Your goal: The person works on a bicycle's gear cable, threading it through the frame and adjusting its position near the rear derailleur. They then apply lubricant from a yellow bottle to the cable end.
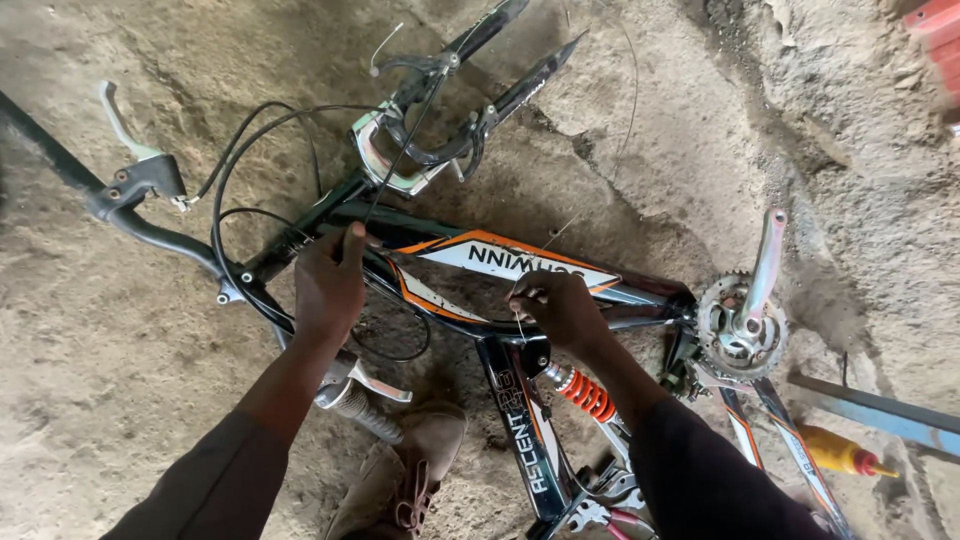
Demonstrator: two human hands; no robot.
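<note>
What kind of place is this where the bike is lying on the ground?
Probably an outdoor or rough-floored bike repair spot. A bicycle frame without wheels lies on a bare dirt floor, the left hand and right hand work on its cables, and a yellow squeeze bottle lies nearby.

Both hands (328, 282) (562, 306) on a wheelless bicycle frame (500, 262) over dirt ground (120, 350), right pinching thin cable (520, 322).

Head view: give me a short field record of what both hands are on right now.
Frame: black bicycle frame with orange and white panels, lying on dirt floor
Left hand: gripping frame near the head tube, on a thin black cable
Right hand: pinching a thin bare wire at the frame tube
Nearby: orange coil shock, silver crank and chainring
</note>
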